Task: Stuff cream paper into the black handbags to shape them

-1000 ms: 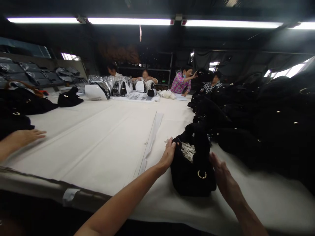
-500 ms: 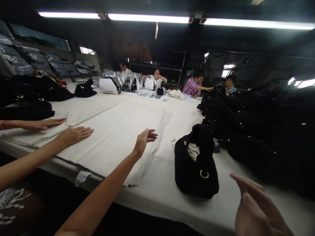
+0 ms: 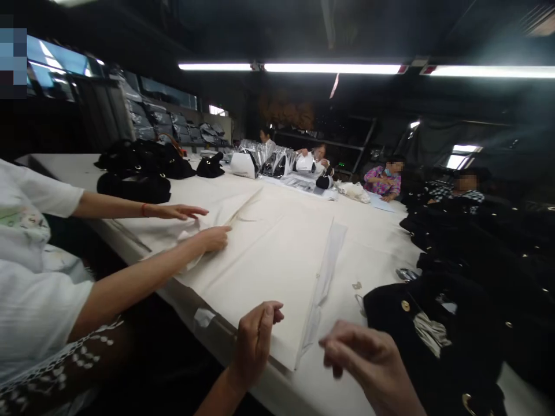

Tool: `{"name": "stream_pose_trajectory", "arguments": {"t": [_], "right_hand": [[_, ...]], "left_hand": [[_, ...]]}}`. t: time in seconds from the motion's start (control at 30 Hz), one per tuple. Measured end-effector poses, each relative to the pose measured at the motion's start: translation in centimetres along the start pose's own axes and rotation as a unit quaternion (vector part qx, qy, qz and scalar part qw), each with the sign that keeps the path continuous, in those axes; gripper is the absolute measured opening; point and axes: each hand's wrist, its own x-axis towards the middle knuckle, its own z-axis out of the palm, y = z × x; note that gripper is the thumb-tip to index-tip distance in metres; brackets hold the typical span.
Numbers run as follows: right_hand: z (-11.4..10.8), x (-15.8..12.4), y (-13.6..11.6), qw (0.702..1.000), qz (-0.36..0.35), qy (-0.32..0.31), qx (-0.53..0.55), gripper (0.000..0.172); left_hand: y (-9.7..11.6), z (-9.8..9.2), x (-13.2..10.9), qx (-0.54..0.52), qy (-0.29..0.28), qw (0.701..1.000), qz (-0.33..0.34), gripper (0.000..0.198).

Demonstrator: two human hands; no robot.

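Note:
My left hand (image 3: 255,335) hovers over the near edge of a stack of white sheets (image 3: 277,271), fingers curled in with the thumb against them. Nothing shows in it. To its right is my right hand (image 3: 364,358), slightly blurred, also bent closed above the tabletop with nothing visible between the fingers. It is near a black fabric bag (image 3: 468,358) with gold eyelets and pale stuffing at its opening. A clear plastic strip (image 3: 325,271) runs along the sheets' right edge, between my hands.
At left, a co-worker's two hands (image 3: 214,238) handle a folded part of the white sheet. Black bags (image 3: 134,188) lie at the far left and a large pile (image 3: 485,248) at right. Plastic-wrapped bags (image 3: 277,162) stand at the back, where several people work.
My view has swung left. My left hand has drawn back towards the near edge and curled; my right hand has moved in beside it. The co-worker's hands now lift and fold the sheet.

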Motion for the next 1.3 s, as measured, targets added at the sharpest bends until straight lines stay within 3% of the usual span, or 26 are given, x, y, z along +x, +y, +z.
{"name": "stream_pose_trajectory", "arguments": {"t": [0.1,0.17,0.23,0.3,0.43,0.53,0.6,0.7,0.77,0.83,0.9,0.97,1.03,1.13,1.3], "right_hand": [[0.4,5.4,4.9,0.975,0.114,0.190,-0.008,0.056],[0.4,8.5,8.0,0.962,0.123,0.243,-0.036,0.057],[0.4,11.1,10.8,0.956,0.111,0.264,-0.061,0.050],[0.7,13.4,13.3,0.951,0.096,0.280,-0.091,0.050],[1.8,15.9,16.9,0.934,0.079,0.291,-0.191,0.069],[2.0,16.1,18.8,0.922,0.091,0.245,-0.287,0.072],[1.8,15.8,19.5,0.910,0.121,0.196,-0.346,0.082],[1.6,15.4,19.9,0.884,0.168,0.137,-0.414,0.091],[1.5,15.5,19.8,0.869,0.181,0.111,-0.447,0.084],[1.4,15.6,19.6,0.858,0.185,0.095,-0.470,0.078],[1.4,15.7,19.4,0.851,0.184,0.089,-0.484,0.073],[1.3,15.8,19.3,0.848,0.180,0.084,-0.491,0.068],[1.3,15.8,19.4,0.850,0.172,0.079,-0.492,0.064],[1.3,15.8,19.4,0.855,0.154,0.076,-0.490,0.058],[1.6,15.6,19.5,0.864,0.110,0.100,-0.481,0.040]], "left_hand": [[-1.8,-0.8,-0.9,0.045,0.022,0.998,0.029,0.036],[-2.7,-1.0,-0.9,0.070,0.011,0.996,0.056,0.036],[-2.9,-1.4,-0.7,0.069,-0.027,0.995,0.061,0.037],[-2.3,-2.1,-0.8,0.029,-0.051,0.998,0.008,0.041],[0.2,-4.8,-1.8,-0.029,0.019,0.993,-0.110,0.047],[2.1,-8.1,-0.6,-0.026,-0.005,0.990,-0.137,0.034],[3.1,-10.3,2.6,-0.039,-0.047,0.985,-0.162,0.019],[3.8,-12.7,10.6,-0.049,-0.059,0.982,-0.171,0.027],[3.7,-12.8,15.8,-0.061,-0.073,0.980,-0.173,0.046],[3.0,-11.5,19.1,-0.079,-0.102,0.976,-0.175,0.061],[1.5,-9.5,19.9,-0.095,-0.153,0.966,-0.188,0.073],[-0.6,-8.0,19.1,-0.104,-0.212,0.948,-0.214,0.077],[-2.6,-7.7,18.1,-0.147,-0.261,0.922,-0.244,0.072],[-4.1,-9.2,18.2,-0.151,-0.232,0.934,-0.226,0.066],[-3.0,-13.1,20.2,-0.098,-0.156,0.967,-0.176,0.063]]}}
